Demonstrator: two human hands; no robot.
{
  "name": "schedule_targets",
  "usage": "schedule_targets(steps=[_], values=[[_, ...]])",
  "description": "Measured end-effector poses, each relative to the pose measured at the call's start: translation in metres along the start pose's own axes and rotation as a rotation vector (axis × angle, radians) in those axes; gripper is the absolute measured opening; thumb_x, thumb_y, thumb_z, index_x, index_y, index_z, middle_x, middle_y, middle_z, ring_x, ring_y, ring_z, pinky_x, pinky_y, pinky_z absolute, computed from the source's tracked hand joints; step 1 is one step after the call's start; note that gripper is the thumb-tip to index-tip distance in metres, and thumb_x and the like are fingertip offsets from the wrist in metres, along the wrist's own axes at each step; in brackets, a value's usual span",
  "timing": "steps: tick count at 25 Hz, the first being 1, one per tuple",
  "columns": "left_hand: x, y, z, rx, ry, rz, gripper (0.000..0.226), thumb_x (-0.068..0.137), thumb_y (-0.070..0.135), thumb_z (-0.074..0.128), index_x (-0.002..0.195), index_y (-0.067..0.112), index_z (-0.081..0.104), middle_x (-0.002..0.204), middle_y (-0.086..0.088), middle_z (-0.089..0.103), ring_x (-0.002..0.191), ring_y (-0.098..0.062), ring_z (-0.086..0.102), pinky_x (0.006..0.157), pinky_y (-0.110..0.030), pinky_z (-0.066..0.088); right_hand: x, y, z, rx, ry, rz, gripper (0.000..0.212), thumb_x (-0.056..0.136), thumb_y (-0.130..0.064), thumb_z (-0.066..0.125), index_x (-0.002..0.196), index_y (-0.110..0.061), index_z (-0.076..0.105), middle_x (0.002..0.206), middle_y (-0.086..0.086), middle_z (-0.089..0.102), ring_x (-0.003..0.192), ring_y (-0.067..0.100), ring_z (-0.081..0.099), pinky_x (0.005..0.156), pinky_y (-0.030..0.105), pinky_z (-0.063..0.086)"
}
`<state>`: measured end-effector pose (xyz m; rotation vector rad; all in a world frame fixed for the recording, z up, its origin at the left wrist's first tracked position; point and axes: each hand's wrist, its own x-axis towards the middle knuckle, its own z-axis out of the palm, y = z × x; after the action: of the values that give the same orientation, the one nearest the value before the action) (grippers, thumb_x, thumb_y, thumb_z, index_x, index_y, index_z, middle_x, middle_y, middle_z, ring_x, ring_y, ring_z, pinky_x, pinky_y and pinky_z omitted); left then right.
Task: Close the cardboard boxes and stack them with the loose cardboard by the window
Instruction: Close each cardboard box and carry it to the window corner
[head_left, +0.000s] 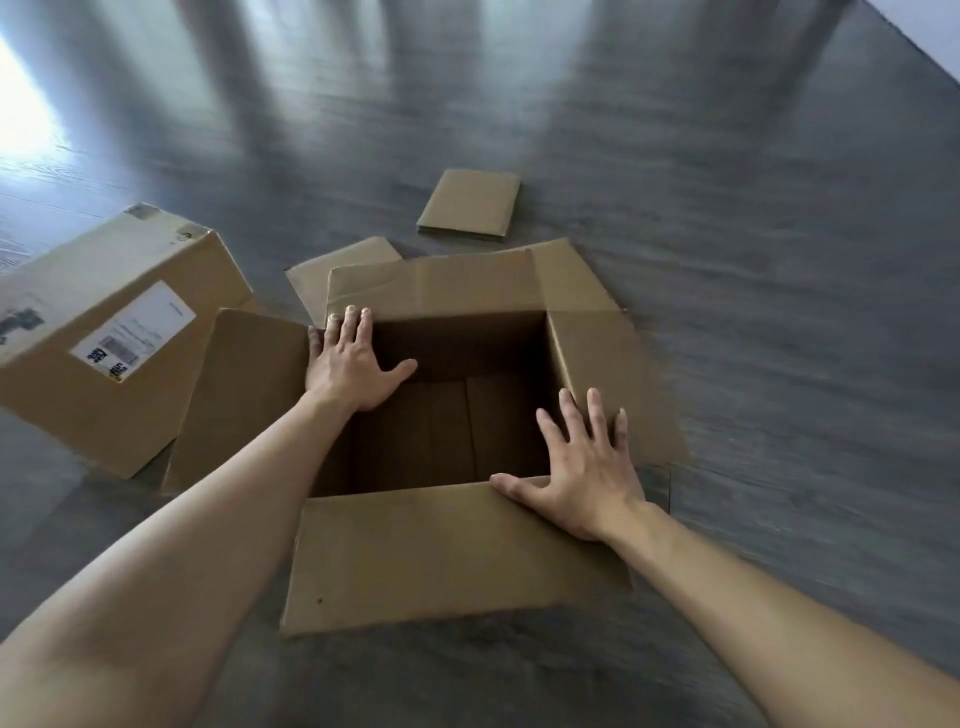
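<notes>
Fingers (347, 323) of both hands lie straight and spread on the open box's (452, 556) rim corners.

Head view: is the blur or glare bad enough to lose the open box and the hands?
Head view: no; the floor streaks with motion blur, worst toward the edges, and glare blows out the upper left, while the open box, left hand and right hand stay fairly sharp.
</notes>
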<state>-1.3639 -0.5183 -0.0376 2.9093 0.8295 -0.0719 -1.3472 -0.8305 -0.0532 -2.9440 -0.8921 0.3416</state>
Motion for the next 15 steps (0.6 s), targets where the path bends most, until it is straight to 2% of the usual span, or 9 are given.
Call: schedule_targets(steps=[5,9,13,15], values=[[-0.008,0.003,-0.004,0.062,-0.004,0.011,0.100,0.090,0.075,0.041,0.161,0.017,0.002,0.169,-0.007,-0.003,0.155,-0.026,-0.005,0.123,-0.051,-0.007,0.002,0.003,-0.003,-0.017,-0.004,-0.004,0.126,0.059,-0.104,0.004,0.159,-0.028,0.011,0.166,0.007,-0.010,0.148,0.034,-0.025,0.115,0.059,-0.017],[-0.027,-0.013,-0.015,0.119,0.085,0.015,0.093,0.092,0.072,0.039,0.161,0.017,0.010,0.168,-0.011,0.005,0.155,-0.028,-0.001,0.122,-0.055,-0.007,0.002,0.004,-0.011,-0.027,-0.032,0.013,0.126,0.056,-0.105,0.007,0.159,-0.031,0.012,0.167,0.005,-0.008,0.149,0.035,-0.021,0.116,0.059,-0.016],[-0.057,-0.062,-0.029,0.154,0.168,-0.163,0.092,0.091,0.071,0.041,0.160,0.016,0.013,0.167,-0.013,0.009,0.154,-0.031,0.004,0.121,-0.059,-0.002,-0.001,0.000,-0.019,-0.071,-0.020,0.017,0.120,0.062,-0.101,0.009,0.158,-0.030,0.014,0.167,0.007,-0.003,0.151,0.036,-0.014,0.118,0.061,-0.009],[-0.071,-0.086,-0.033,0.123,0.166,-0.299,0.098,0.090,0.072,0.042,0.160,0.015,0.006,0.167,-0.015,0.008,0.153,-0.034,0.010,0.121,-0.057,0.009,-0.002,-0.002,-0.022,-0.093,0.036,0.028,0.113,0.069,-0.097,0.014,0.158,-0.028,0.017,0.167,0.009,0.001,0.152,0.036,-0.009,0.119,0.062,-0.005]])
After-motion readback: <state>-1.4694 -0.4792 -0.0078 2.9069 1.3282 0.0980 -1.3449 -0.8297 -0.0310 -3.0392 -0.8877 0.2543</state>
